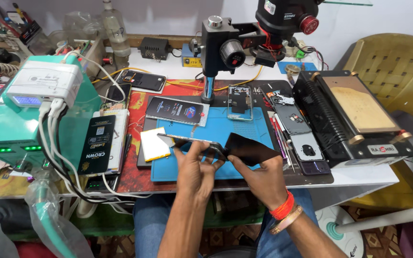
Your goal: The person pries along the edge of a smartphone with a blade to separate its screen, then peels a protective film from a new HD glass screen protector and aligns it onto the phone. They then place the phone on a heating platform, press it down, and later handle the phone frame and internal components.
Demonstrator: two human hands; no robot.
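My left hand grips a thin phone, held edge-on above the blue work mat. My right hand pinches a black flexible sheet that lifts away from the phone's right end. Both hands hover over the front of the mat, close together. A red thread band and a metal bangle circle my right wrist.
A microscope on a black stand rises behind the mat. A phone frame, a dark phone, a yellow-edged white pad, phone parts and a black heating machine lie around. A green station stands left, a chair right.
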